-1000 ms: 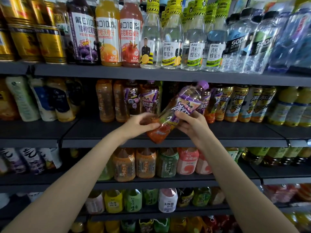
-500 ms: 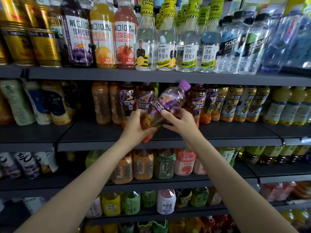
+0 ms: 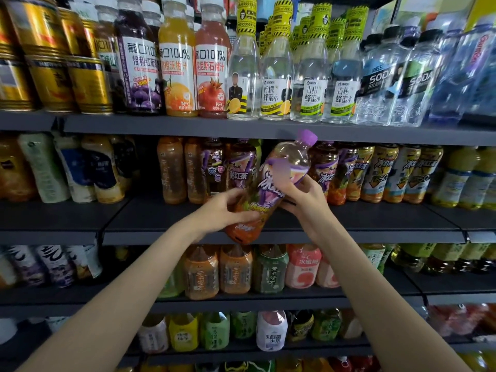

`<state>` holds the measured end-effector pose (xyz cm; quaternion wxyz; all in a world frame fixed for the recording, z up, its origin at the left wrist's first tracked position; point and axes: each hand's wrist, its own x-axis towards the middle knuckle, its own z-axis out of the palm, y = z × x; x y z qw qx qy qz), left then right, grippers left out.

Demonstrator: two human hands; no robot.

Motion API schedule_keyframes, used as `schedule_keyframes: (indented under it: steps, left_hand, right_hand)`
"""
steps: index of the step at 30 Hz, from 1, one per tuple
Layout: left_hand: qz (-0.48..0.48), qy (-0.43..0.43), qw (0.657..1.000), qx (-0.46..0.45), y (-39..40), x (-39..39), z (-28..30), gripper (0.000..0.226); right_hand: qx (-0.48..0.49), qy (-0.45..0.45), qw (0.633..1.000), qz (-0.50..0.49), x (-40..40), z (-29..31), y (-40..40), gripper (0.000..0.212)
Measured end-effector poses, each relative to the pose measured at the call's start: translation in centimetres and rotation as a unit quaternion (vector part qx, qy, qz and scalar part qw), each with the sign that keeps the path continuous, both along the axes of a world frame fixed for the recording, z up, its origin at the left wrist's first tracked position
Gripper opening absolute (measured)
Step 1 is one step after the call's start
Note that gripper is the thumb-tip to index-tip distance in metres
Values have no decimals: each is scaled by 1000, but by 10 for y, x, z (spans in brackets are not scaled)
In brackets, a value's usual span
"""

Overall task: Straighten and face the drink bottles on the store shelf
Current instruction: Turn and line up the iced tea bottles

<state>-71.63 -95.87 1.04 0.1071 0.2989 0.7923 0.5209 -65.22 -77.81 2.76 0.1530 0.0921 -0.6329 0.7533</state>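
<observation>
A purple-capped iced tea bottle (image 3: 279, 181) with a purple and orange label leans to the right in front of the second shelf (image 3: 349, 233). My left hand (image 3: 228, 210) grips its lower part from the left. My right hand (image 3: 300, 191) holds its middle from the right, thumb across the label. The bottle's base hangs just over the shelf's front edge. Behind it stand matching purple-label tea bottles (image 3: 241, 167), upright in a row.
Yellow-label tea bottles (image 3: 381, 173) fill the same shelf to the right, orange bottles (image 3: 171, 170) to the left. Juice bottles (image 3: 177, 57), clear honey water bottles (image 3: 276, 76) and gold cans (image 3: 48, 63) stand on the shelf above. Lower shelves hold several small bottles (image 3: 236, 269).
The held bottle has moved left and stands more upright than a second ago. Both hands stayed on it, and the view has come closer to the shelf.
</observation>
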Motion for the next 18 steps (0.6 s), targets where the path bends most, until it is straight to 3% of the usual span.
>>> schedule_keyframes:
  steps: [4,7,14,18]
  left_hand:
    - [-26,54,998,22,3,-4,-9,65]
    - [-7,122,992,39,5,-6,-14,73]
    - [90,221,965,108,-8,0,-19,63]
    - [200,233,942,134,-32,-7,-27,64]
  right_hand:
    - [177,53,983,25,5,6,1,56]
    - [236,70,968,46,5,10,-3,67]
    - [236,64,966,88,-7,13,-19,76]
    - [181,14,982,48,-25,7,-22,59]
